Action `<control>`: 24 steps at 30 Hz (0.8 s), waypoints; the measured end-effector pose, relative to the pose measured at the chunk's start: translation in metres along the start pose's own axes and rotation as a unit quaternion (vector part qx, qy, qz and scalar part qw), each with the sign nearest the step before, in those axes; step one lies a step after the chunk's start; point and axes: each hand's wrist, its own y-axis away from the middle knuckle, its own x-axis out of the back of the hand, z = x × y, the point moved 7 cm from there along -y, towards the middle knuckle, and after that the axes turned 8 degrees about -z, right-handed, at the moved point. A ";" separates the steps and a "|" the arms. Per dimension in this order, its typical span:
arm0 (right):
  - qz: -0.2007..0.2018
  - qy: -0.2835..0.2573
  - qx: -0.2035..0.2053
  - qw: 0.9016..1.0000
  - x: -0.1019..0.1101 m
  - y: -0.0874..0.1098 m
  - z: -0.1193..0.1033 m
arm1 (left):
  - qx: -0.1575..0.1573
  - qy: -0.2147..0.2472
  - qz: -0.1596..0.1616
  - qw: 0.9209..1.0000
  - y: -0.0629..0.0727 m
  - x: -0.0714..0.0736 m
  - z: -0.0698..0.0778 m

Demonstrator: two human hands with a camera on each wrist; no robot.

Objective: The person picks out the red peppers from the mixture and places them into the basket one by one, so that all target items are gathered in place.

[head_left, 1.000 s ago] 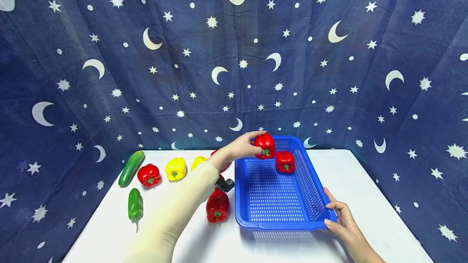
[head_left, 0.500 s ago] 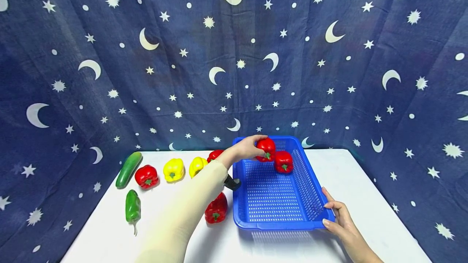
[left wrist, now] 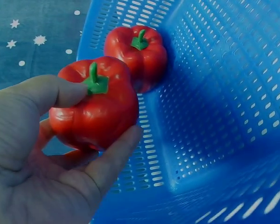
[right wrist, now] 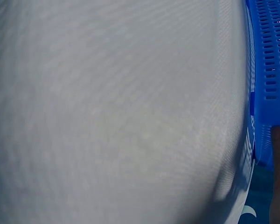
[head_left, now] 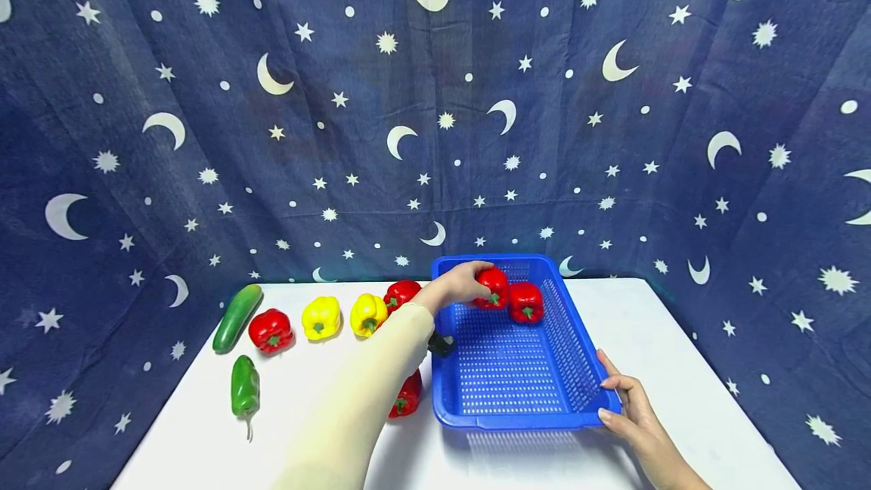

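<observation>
1. Compared with a second ago, the left hand (head_left: 463, 284) is lower in the blue basket (head_left: 503, 421), and the held red pepper (head_left: 495, 289) sits closer beside the second red pepper (head_left: 527, 303). Whether the two touch is unclear.
2. The pale sleeve (head_left: 381, 384) now covers more of the red pepper outside the basket's left side (head_left: 408, 399), while the yellow pepper by the forearm (head_left: 368, 314) and the red pepper behind it (head_left: 403, 293) show more fully.
3. The right hand (head_left: 640, 414) stays at the basket's near right corner, thumb and fingers gripping its rim.
4. The table (head_left: 177, 429) is white. A dark blue curtain (head_left: 381, 59) printed with pale moons, stars and dots hangs behind and at both sides.
5. On the table's left lie a cucumber (head_left: 237, 318), a long green pepper (head_left: 245, 386), another red pepper (head_left: 271, 331) and another yellow pepper (head_left: 321, 318).
6. The held pepper, inside the basket toward its far left, is glossy and lobed with a green stem. The left hand's thumb and fingers curl round it, the thumb against the stem's base.
</observation>
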 end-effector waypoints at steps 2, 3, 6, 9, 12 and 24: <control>0.001 0.004 -0.004 1.000 0.000 0.000 0.001 | 0.011 -0.005 0.002 1.000 -0.001 -0.002 -0.002; 0.001 0.006 -0.007 1.000 0.000 0.001 0.001 | 0.017 -0.005 0.001 1.000 -0.001 -0.003 -0.003; 0.001 0.007 -0.009 1.000 0.000 0.001 0.002 | 0.036 -0.004 0.002 0.999 -0.001 -0.005 -0.006; -0.002 0.008 -0.007 1.000 0.000 0.001 0.002 | 0.049 -0.006 0.004 0.999 -0.002 -0.006 -0.008; -0.003 0.008 -0.003 1.000 0.001 0.002 0.001 | 0.059 -0.005 0.010 0.998 -0.004 -0.007 -0.009; -0.002 -0.001 -0.006 1.000 0.001 0.001 0.001 | 0.085 -0.011 0.031 0.996 -0.013 -0.011 -0.019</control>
